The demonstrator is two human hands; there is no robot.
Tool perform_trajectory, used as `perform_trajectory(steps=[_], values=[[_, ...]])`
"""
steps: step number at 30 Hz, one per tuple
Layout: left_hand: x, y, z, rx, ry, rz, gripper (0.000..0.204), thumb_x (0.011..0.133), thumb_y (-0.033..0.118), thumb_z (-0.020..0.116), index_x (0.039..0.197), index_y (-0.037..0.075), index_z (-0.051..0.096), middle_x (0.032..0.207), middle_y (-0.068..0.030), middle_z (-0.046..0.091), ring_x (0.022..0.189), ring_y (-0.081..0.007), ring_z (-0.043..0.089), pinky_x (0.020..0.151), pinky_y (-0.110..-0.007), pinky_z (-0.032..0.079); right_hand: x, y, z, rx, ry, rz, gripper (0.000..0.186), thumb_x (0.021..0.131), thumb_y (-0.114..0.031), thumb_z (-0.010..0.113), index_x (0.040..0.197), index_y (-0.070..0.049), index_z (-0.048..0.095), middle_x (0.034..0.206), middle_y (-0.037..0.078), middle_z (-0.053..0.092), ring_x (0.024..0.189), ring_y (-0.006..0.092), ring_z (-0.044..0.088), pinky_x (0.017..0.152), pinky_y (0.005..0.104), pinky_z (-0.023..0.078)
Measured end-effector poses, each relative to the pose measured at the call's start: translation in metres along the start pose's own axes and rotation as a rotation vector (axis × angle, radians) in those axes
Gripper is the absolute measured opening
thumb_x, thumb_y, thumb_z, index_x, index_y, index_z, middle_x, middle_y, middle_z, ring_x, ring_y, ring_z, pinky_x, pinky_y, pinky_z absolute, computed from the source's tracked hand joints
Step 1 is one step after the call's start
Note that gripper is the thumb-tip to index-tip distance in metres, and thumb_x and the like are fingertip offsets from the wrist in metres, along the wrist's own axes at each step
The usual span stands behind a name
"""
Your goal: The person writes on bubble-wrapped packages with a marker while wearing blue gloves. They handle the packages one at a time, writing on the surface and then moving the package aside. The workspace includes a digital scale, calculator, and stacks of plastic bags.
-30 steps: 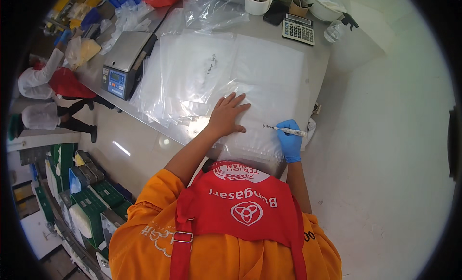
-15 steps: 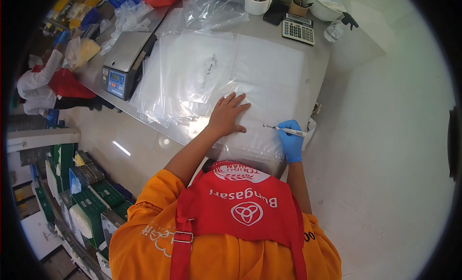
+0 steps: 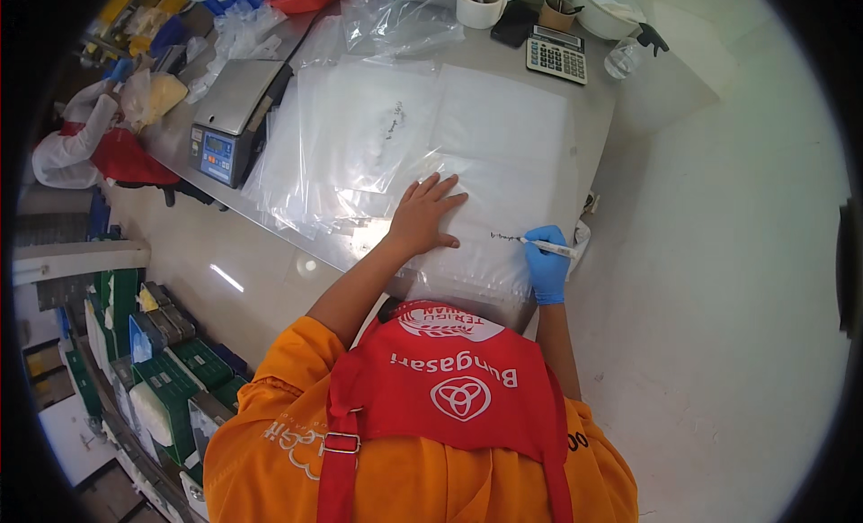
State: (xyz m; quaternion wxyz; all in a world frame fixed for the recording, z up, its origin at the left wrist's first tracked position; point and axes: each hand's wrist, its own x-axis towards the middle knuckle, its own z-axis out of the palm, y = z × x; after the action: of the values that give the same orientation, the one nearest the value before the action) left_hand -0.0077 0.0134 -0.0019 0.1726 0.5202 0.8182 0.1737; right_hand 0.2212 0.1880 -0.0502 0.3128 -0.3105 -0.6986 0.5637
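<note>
Laid flat on the metal table, directly in front of the body: a stack of translucent plastic bags, near edge close to the red apron. Set palm down on the left part of the stack: left hand, bare, fingers spread apart against the plastic. Placed at the right edge of the stack: right hand, gloved in blue, fingers clamped together around a white marker. Pointed leftward, at the right end of a short line of dark handwriting on the top bag: the marker tip; contact with the plastic too fine to tell. Spread to the left of the stack, with overlapping edges: loose clear bags, one bearing similar dark writing. Positioned left of these: a weighing scale with flat metal platform and blue control panel. Arranged along the far right portion of the table: a white tape roll, a dark flat object, a brown cup with pens, a calculator, a white bowl and a clear spray bottle with black trigger head. Visible at far left: a co-worker in white sleeves, beside a yellowish bag. Stored at lower left: green boxes.
</note>
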Motion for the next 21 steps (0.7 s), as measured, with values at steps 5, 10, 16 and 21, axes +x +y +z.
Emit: perform_trajectory(steps=[5,10,16,21], values=[[0.000,0.001,0.000,0.013,-0.003,-0.002,0.091,0.062,0.039,0.094,0.145,0.026,0.058,0.165,-0.0021,0.037,0.154,-0.0291,0.029,0.126,-0.051,0.025,0.001,-0.003,-0.010,-0.030,0.000,-0.031,0.008,0.083,0.004,0.069,0.087,-0.002,0.067,0.088,0.003,0.062,0.077,0.0096,0.056,0.070,0.0258,0.046],[0.002,0.003,0.000,0.013,-0.013,-0.007,0.091,0.062,0.039,0.094,0.144,0.026,0.059,0.165,-0.0023,0.037,0.154,-0.0293,0.030,0.126,-0.052,0.025,0.001,0.001,-0.013,-0.089,-0.041,-0.076,0.008,0.084,0.004,0.069,0.085,-0.002,0.066,0.087,0.003,0.062,0.077,0.0097,0.056,0.070,0.0259,0.046],[0.001,0.000,0.001,0.010,-0.002,-0.001,0.091,0.062,0.039,0.094,0.144,0.026,0.059,0.165,-0.0021,0.037,0.154,-0.0287,0.030,0.126,-0.052,0.025,0.000,0.005,-0.013,-0.094,0.001,-0.055,0.009,0.083,0.005,0.069,0.085,-0.003,0.065,0.087,0.002,0.061,0.076,0.0094,0.055,0.070,0.0258,0.046],[0.001,0.000,0.000,0.016,-0.010,-0.008,0.090,0.062,0.039,0.094,0.144,0.026,0.059,0.164,-0.0022,0.037,0.154,-0.0288,0.030,0.126,-0.052,0.024,0.001,0.013,-0.014,-0.004,0.053,0.013,0.010,0.080,0.004,0.067,0.086,-0.003,0.066,0.086,0.004,0.063,0.076,0.0122,0.058,0.070,0.0277,0.048]])
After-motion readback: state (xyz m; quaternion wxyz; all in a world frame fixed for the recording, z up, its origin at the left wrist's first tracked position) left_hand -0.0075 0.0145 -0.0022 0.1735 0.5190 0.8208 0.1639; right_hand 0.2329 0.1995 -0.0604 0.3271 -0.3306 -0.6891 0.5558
